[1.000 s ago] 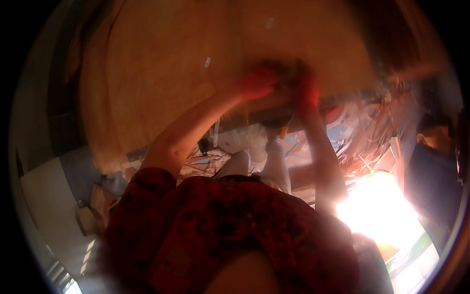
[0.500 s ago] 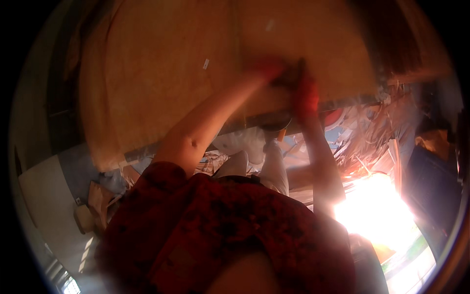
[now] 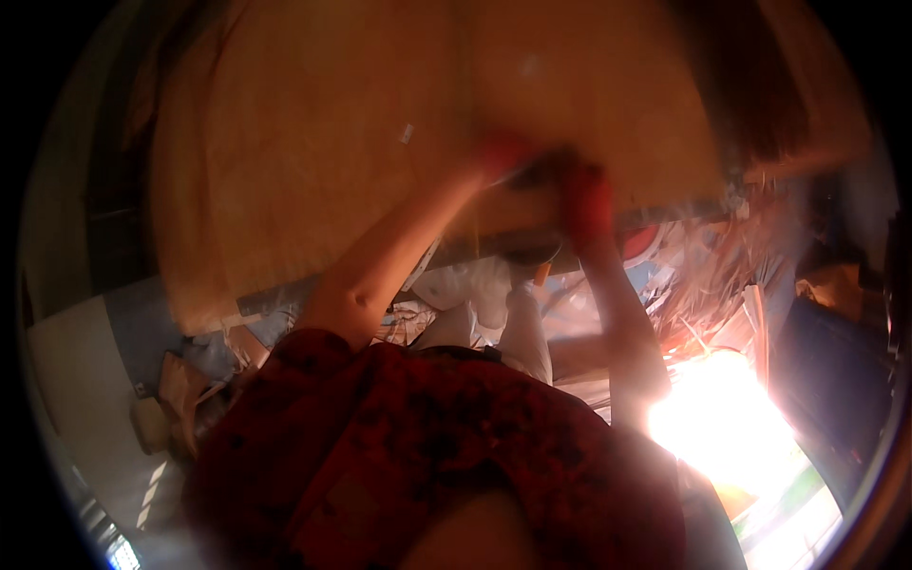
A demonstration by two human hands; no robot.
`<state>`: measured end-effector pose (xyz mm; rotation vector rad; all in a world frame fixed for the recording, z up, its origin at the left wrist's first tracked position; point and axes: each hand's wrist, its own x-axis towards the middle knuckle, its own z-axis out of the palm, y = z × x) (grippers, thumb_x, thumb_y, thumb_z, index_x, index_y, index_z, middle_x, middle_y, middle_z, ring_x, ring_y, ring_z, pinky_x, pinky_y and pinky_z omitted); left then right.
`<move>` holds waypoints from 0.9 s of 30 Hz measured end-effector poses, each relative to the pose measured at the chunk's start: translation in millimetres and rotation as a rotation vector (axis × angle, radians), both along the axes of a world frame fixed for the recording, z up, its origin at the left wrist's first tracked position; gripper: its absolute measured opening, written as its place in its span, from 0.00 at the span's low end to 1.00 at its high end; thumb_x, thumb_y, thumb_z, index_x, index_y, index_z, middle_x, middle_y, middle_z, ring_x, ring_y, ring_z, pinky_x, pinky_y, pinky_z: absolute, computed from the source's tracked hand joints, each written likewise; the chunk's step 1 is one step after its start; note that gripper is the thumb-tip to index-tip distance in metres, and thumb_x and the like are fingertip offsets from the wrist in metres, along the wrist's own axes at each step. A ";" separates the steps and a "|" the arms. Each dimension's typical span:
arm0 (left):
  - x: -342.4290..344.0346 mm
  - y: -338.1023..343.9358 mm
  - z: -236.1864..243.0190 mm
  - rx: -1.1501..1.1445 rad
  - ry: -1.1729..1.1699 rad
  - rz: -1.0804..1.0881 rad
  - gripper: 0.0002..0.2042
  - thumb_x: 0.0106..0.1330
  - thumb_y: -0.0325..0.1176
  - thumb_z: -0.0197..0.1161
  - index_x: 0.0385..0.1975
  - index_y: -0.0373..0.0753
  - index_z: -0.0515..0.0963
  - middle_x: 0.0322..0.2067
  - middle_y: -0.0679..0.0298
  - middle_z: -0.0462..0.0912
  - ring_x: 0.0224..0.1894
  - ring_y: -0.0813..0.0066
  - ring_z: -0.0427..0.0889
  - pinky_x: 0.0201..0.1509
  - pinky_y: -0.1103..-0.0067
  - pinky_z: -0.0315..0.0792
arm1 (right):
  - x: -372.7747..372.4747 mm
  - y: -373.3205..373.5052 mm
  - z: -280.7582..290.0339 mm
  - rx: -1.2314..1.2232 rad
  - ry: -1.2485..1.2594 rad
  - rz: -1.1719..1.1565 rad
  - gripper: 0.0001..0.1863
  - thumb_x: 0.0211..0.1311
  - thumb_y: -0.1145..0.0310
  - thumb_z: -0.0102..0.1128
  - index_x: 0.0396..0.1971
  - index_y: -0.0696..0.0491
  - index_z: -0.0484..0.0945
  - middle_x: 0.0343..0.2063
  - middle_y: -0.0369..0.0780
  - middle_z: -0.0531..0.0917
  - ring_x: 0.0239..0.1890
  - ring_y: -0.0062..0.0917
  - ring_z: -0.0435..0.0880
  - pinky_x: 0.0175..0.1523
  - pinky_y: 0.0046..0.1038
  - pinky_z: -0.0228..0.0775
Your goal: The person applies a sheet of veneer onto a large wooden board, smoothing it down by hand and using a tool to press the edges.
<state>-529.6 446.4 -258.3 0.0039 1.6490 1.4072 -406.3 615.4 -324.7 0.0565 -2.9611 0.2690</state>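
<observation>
Both my hands, in red gloves, are over a wide sheet of light brown wood (image 3: 313, 171), close to its near edge. My left hand (image 3: 506, 155) is reached in toward the middle of the sheet, and motion smears its fingers. Just right of it, my right hand (image 3: 589, 204) looks closed like a fist near the edge. Between the two hands is a small dark thing (image 3: 540, 171), too blurred to name. Whether the left hand grips it too does not show.
Wood shavings and strips (image 3: 722, 247) pile up at the right below the sheet. A red round thing (image 3: 639, 241) lies under the near edge. A dark blue bin-like shape (image 3: 836, 361) stands at far right. Strong light (image 3: 722, 408) glares at lower right. Wood scraps (image 3: 180, 389) lie at left.
My left hand has shifted a little left and toward me. My right hand has come slightly nearer, and the dark thing between them has moved toward me too.
</observation>
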 end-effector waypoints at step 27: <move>-215.3 24.4 -18.5 -0.147 0.266 0.304 0.10 0.61 0.36 0.63 0.31 0.35 0.82 0.24 0.56 0.85 0.20 0.69 0.82 0.23 0.73 0.75 | -241.5 31.1 46.5 -0.268 0.302 0.195 0.24 0.63 0.76 0.53 0.59 0.45 0.74 0.61 0.35 0.74 0.56 0.39 0.72 0.57 0.36 0.71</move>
